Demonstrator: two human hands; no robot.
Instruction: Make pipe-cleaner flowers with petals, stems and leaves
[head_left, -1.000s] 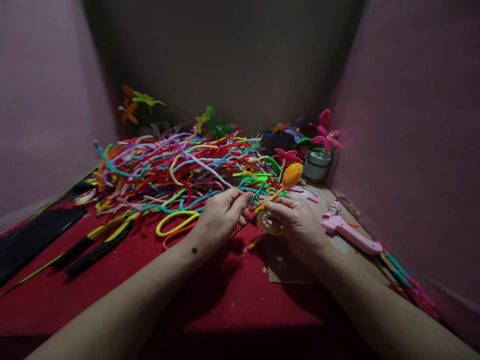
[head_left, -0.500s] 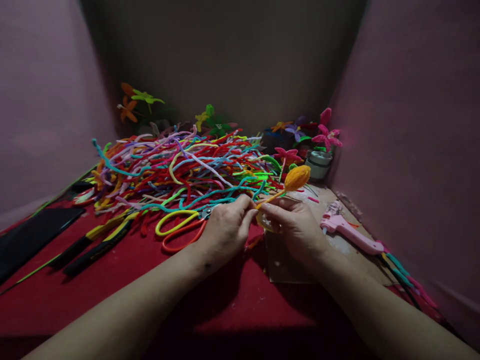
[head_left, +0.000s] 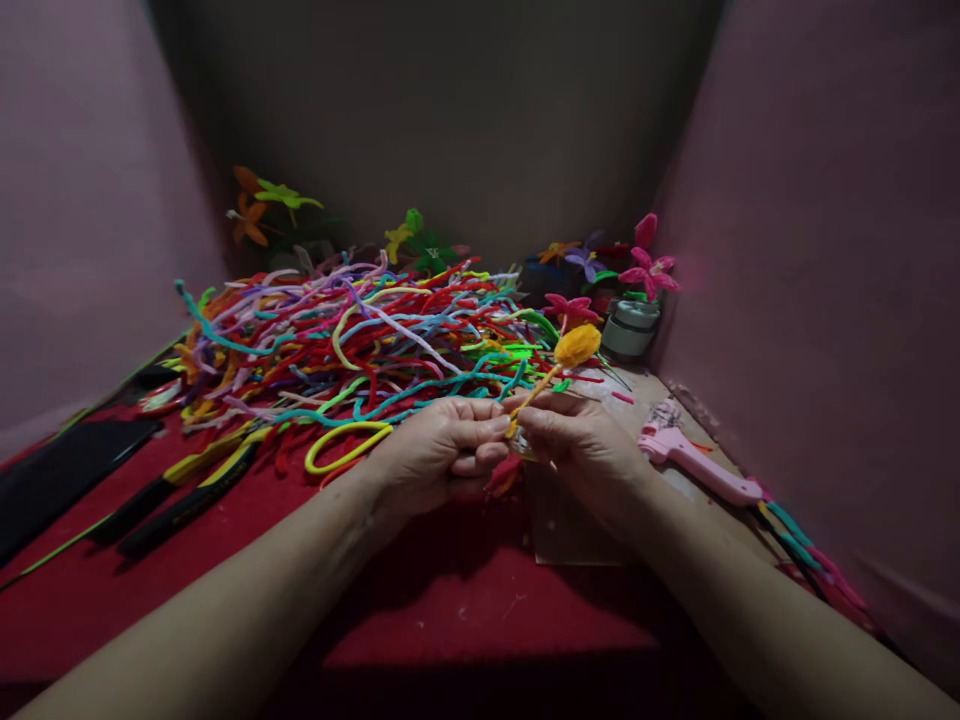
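An orange pipe-cleaner flower bud [head_left: 577,345] tilts up and to the right on a thin fuzzy stem of the same colour. My left hand [head_left: 442,445] pinches the lower end of that stem between thumb and fingers. Close beside it, my right hand [head_left: 592,445] is closed round the stem a little higher, thumb on top. Something pale and shiny shows beneath the right fingers, too small to make out. Scissors with a yellow handle loop [head_left: 349,447] lie behind my left wrist, partly covered by it.
A heap of coloured pipe cleaners [head_left: 360,340] spreads behind my hands. Black-and-yellow pliers [head_left: 195,490] and a dark flat object [head_left: 67,475] lie left. At right, a pink glue gun [head_left: 697,460] rests on cardboard [head_left: 577,525]. Finished flowers [head_left: 649,270] stand at the back.
The bud has shifted left and slightly down, and its stem stands steeper. My left hand has turned, its fingers now curled under the thumb. The view has shifted slightly.
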